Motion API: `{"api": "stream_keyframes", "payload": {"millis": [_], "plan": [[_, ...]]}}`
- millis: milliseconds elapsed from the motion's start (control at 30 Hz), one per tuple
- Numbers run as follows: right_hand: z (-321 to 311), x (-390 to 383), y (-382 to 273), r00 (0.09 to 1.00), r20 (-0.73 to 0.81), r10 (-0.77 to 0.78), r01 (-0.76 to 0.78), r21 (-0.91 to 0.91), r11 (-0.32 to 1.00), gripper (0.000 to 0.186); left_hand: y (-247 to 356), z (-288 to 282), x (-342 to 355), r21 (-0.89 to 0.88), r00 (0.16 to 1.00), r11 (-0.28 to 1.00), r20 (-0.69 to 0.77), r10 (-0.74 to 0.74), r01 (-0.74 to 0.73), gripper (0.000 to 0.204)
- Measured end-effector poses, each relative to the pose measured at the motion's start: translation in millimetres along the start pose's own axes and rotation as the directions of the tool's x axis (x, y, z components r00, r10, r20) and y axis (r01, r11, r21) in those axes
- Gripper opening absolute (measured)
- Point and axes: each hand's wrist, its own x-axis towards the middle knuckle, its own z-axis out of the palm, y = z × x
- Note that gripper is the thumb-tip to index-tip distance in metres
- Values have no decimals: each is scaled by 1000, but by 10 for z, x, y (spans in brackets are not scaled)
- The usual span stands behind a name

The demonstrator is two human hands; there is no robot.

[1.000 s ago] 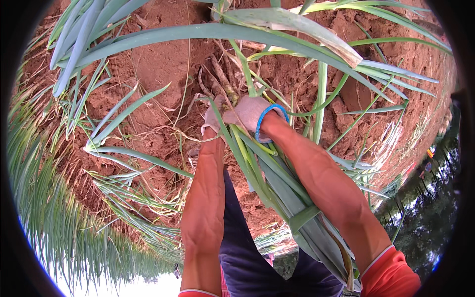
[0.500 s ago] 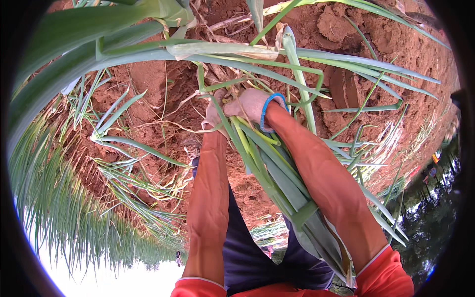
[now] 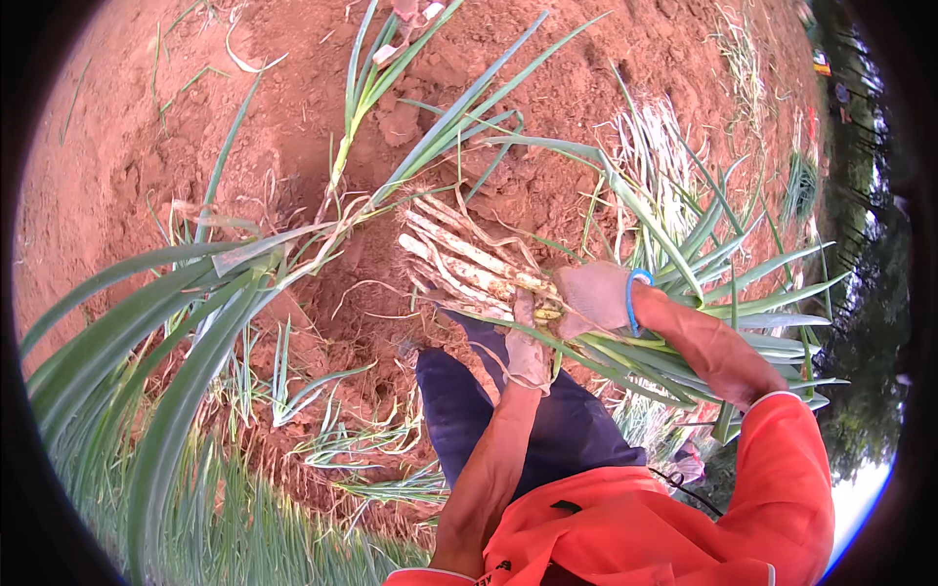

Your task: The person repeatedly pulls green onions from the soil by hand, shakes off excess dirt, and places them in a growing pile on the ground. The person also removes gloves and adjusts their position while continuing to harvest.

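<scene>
I hold a bunch of scallions [image 3: 459, 256] in front of my legs, with muddy white stems and roots toward the left and green leaves toward the right. My right hand [image 3: 598, 296], in a pale glove with a blue cuff, is closed around the bunch where white turns to green. Close beside it, my gloved left hand [image 3: 529, 354] grips the stems from below; some of its fingers are hidden behind them. Thin dry strands hang about the stems and my left wrist.
Pulled scallions [image 3: 653, 161] lie on the reddish soil [image 3: 547, 73] at the right. Large scallion plants [image 3: 166, 303] rise at the left, and dense green rows [image 3: 225, 518] fill the lower left. Single scallions [image 3: 357, 107] stand beyond my hands; a pinkish shape at the top edge is cut off.
The bunch has come up and swung toward the right, so its white stems and roots now show. My view has shifted; both hands still grip the scallions.
</scene>
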Motion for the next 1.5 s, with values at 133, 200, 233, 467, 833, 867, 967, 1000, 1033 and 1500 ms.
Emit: {"api": "stream_keyframes", "payload": {"millis": [133,200,233,467,833,867,967,1000,1033,1500], "plan": [[-334,-1363,520,977,-6,215,-215,6,977,60,-1114,428,-184,202,979,964,73,-190,172,45],[-147,-2018,1073,947,-165,276,-268,70,961,67,-1576,890,-193,711,971,682,-3,-241,171,52],[-141,-2275,1289,920,-229,317,-315,50,948,68,-1617,1004,-204,822,894,552,135,-427,140,60],[288,-2287,1908,506,-416,756,-804,90,587,71,153,405,-793,967,967,227,-55,-247,113,50],[1292,1567,-4367,523,-46,-851,791,-345,505,45,2539,-3693,-1924,549,730,834,-593,341,56,24],[1259,1946,-4688,300,-189,-935,785,-507,355,40,2586,-3477,-1793,536,757,843,-565,329,34,26],[919,2656,-5483,544,-47,-838,413,-854,316,42,2491,-3986,-1785,441,794,895,-517,319,-72,24],[740,2702,-5726,842,12,-540,284,-859,425,42,2454,-3979,-1854,393,791,916,-536,295,-75,23],[626,2994,-5672,900,40,-434,150,-963,223,42,2326,-4042,-1843,362,805,925,-510,302,-118,25],[383,4662,-4651,947,-190,-259,-188,-982,35,38,2020,-3618,-935,428,842,897,-441,312,-108,44]]}}
